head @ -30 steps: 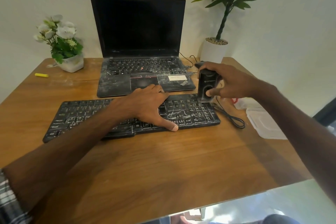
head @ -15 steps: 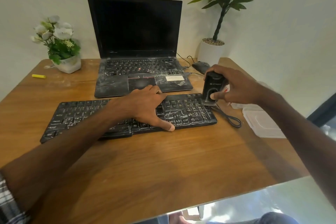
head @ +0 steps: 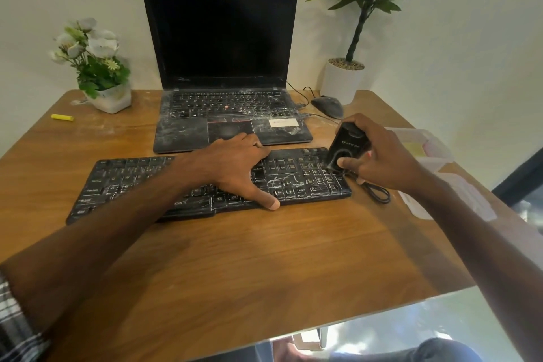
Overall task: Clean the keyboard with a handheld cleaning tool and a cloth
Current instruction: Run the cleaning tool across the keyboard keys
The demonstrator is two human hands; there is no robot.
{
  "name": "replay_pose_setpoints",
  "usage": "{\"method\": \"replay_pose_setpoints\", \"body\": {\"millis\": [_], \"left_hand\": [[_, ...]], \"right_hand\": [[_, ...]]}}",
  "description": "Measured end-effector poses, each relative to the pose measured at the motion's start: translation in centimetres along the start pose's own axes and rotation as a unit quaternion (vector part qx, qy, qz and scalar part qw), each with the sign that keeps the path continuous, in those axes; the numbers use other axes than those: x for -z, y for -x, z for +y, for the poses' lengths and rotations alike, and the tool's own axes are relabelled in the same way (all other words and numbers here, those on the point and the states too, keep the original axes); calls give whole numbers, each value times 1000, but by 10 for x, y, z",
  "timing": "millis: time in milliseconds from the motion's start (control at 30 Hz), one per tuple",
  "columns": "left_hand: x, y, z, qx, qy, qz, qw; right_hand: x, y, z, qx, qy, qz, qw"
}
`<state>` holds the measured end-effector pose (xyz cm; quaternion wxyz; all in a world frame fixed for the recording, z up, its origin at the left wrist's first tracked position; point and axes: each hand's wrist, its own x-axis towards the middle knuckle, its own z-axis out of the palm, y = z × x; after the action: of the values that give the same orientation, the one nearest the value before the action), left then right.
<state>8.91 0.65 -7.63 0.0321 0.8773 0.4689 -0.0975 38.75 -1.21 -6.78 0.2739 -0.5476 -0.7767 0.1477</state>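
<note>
At the keyboard's (head: 123, 185) right end, the right hand (head: 382, 159) grips the cleaning tool (head: 346, 145).

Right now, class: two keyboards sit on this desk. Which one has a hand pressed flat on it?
The separate keyboard nearest the person; the left hand rests on it. The laptop has none.

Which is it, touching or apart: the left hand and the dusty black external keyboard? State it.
Touching. The head view shows the left hand lying flat across the dusty black external keyboard, thumb pressed against its front edge, no gap visible.
</note>
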Motion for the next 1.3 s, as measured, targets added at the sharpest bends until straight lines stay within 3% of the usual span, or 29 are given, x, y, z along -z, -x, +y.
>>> {"method": "replay_pose_setpoints", "body": {"millis": [600,900,1100,1300], "left_hand": [[-2,-1,-1,-2,14,11,1000],[-1,1,-1,-1,19,13,1000],[-2,2,-1,-1,24,13,1000],[-3,0,-2,-2,23,13,1000]], "right_hand": [[-34,-8,-50,37,-70,15,997],[-2,-12,-31,48,36,-89,994],[17,-26,-40,61,212,-122,968],[-16,-28,-65,109,35,-115,987]]}}
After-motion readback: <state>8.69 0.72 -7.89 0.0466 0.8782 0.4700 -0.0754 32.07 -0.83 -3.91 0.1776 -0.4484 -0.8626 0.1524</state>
